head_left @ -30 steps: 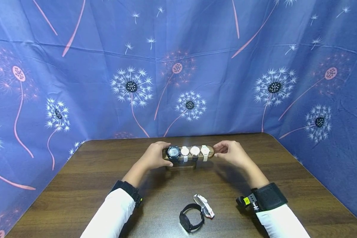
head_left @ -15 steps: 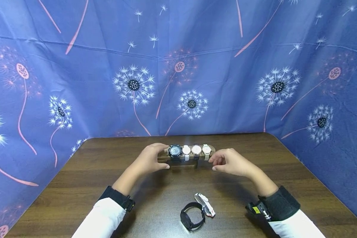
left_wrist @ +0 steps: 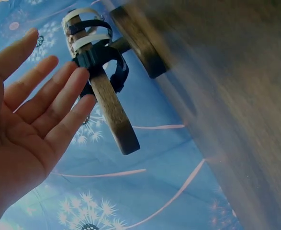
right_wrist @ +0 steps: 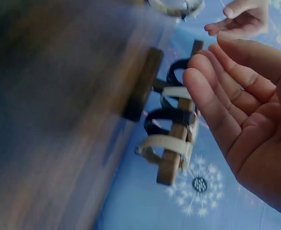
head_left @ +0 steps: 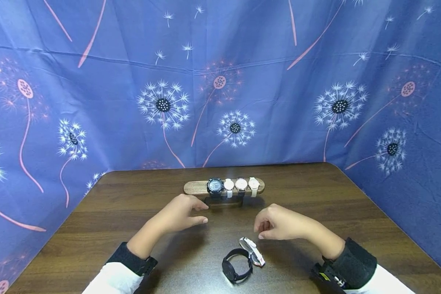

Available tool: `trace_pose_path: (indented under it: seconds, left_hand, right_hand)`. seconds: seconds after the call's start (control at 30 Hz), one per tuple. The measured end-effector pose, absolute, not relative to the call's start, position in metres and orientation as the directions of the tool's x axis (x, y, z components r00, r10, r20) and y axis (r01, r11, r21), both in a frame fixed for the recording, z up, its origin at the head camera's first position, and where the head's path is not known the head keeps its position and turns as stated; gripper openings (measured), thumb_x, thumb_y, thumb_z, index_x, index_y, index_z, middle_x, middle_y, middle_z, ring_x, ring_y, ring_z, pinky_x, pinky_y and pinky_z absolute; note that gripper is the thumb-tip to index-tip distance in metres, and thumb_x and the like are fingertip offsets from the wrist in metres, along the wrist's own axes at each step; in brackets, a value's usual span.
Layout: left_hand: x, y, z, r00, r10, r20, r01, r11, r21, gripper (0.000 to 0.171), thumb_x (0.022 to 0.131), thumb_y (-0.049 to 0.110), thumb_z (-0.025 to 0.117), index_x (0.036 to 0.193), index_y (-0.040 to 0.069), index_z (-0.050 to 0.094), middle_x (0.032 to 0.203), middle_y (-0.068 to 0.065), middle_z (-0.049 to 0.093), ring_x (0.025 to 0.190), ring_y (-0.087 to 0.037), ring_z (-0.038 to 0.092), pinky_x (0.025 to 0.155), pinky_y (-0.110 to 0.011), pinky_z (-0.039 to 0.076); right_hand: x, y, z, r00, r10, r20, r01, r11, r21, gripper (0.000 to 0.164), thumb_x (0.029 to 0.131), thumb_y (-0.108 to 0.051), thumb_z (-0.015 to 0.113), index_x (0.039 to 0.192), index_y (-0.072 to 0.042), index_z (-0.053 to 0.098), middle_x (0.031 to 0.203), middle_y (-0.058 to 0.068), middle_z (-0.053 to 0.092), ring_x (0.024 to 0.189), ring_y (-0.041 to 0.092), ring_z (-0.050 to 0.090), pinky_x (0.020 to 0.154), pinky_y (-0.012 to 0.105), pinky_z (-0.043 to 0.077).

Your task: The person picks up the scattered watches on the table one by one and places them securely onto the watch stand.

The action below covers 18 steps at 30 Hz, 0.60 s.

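Note:
A wooden watch stand stands toward the back of the table, its left end bare. Along its bar sit a large dark watch, a white-strapped watch, a dark-strapped watch and a cream-strapped watch. My left hand hovers in front of the stand's left end, fingers loosely extended, holding nothing; its spread palm shows in the left wrist view. My right hand is over the table just behind and right of a white watch, fingers loosely bent and holding nothing.
A black watch lies at the front of the wooden table, its strap overlapping the white watch in the head view. Behind the table hangs a blue dandelion-print cloth.
Both hands have left the ends of the watch stand and drawn back toward the front of the table. The stand's bare left end now shows. The two loose watches stay put.

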<state>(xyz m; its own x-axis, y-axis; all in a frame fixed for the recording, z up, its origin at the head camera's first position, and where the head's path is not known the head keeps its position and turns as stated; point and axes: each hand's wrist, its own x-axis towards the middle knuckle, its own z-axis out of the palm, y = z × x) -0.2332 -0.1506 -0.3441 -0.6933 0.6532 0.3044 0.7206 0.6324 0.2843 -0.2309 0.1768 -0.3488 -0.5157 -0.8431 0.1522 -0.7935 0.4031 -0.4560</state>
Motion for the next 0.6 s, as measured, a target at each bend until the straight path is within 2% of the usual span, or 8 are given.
trace_pose_path:
  seconds: [0.1, 0.3, 0.47, 0.6]
  left_hand:
    - [-0.229, -0.149, -0.346, -0.689, 0.670, 0.277, 0.724, 0.618, 0.307, 0.027, 0.087, 0.023, 0.075, 0.107, 0.005, 0.073, 0.098, -0.006, 0.073, 0.087, -0.019, 0.069, 0.076, -0.032, 0.057]
    - [-0.225, -0.146, -0.347, -0.692, 0.674, 0.259, 0.718, 0.607, 0.339, 0.027, 0.087, 0.022, 0.075, 0.107, 0.005, 0.073, 0.098, -0.003, 0.073, 0.087, -0.020, 0.069, 0.076, -0.028, 0.056]
    - [-0.225, -0.145, -0.348, -0.677, 0.682, 0.277, 0.734, 0.598, 0.321, 0.025, 0.087, 0.022, 0.075, 0.105, 0.006, 0.073, 0.095, -0.003, 0.073, 0.086, -0.018, 0.069, 0.076, -0.028, 0.056]
    - [-0.225, -0.145, -0.347, -0.672, 0.683, 0.285, 0.739, 0.596, 0.314, 0.026, 0.087, 0.022, 0.075, 0.105, 0.004, 0.073, 0.096, -0.006, 0.073, 0.085, -0.017, 0.069, 0.077, -0.028, 0.056]
  right_hand:
    - [-0.227, 0.171, -0.354, -0.525, -0.842, 0.122, -0.789, 0.427, -0.442, 0.005, 0.082, -0.011, 0.076, 0.081, -0.010, 0.071, 0.071, -0.015, 0.063, 0.063, -0.006, 0.055, 0.056, 0.014, 0.049]
    - [-0.223, 0.161, -0.364, -0.585, -0.802, 0.118, -0.759, 0.491, -0.427, 0.017, 0.080, -0.025, 0.079, 0.071, -0.015, 0.070, 0.061, -0.019, 0.058, 0.054, -0.008, 0.049, 0.050, 0.012, 0.045]
    - [-0.219, 0.154, -0.368, -0.651, -0.757, 0.057, -0.673, 0.541, -0.504, 0.019, 0.072, -0.018, 0.083, 0.075, -0.011, 0.066, 0.053, -0.018, 0.056, 0.045, -0.008, 0.047, 0.045, 0.015, 0.045]
    - [-0.215, 0.150, -0.369, -0.689, -0.725, 0.012, -0.607, 0.568, -0.556, 0.020, 0.069, -0.007, 0.083, 0.079, -0.008, 0.065, 0.051, -0.015, 0.057, 0.039, -0.002, 0.051, 0.043, 0.018, 0.047]
